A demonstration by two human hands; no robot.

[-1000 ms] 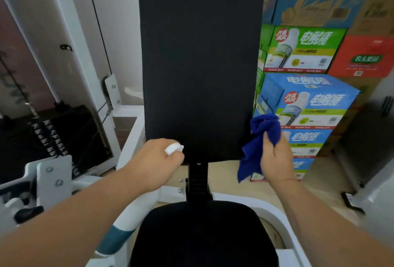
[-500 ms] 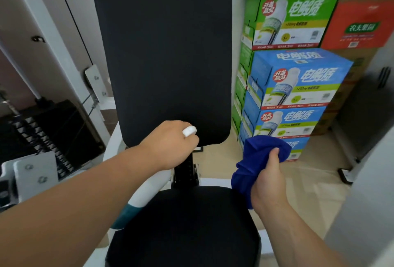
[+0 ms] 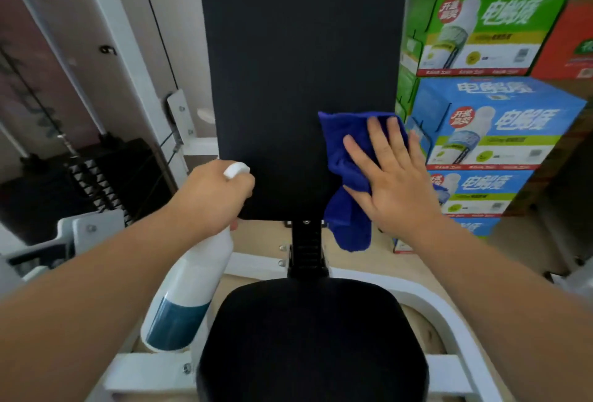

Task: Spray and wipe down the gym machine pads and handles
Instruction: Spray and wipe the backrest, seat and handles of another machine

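The tall black back pad (image 3: 295, 64) of the gym machine stands upright ahead, with the round black seat pad (image 3: 314, 337) below it. My left hand (image 3: 211, 196) grips the neck of a white and teal spray bottle (image 3: 189, 292) at the back pad's lower left corner; the bottle hangs down beside the seat. My right hand (image 3: 391, 177) lies flat with straight fingers and presses a blue cloth (image 3: 346, 177) against the lower right of the back pad. Part of the cloth hangs below the pad's bottom edge.
Stacked drink cartons (image 3: 487, 132) in blue, green and red stand close on the right. The machine's white frame (image 3: 433, 302) curves around the seat. A black weight stack (image 3: 96, 180) and white uprights (image 3: 128, 58) are on the left.
My right hand has gone from clutching the bunched cloth beside the seat to pressing it flat on the back pad. The view has shifted. My left hand keeps hold of the bottle.
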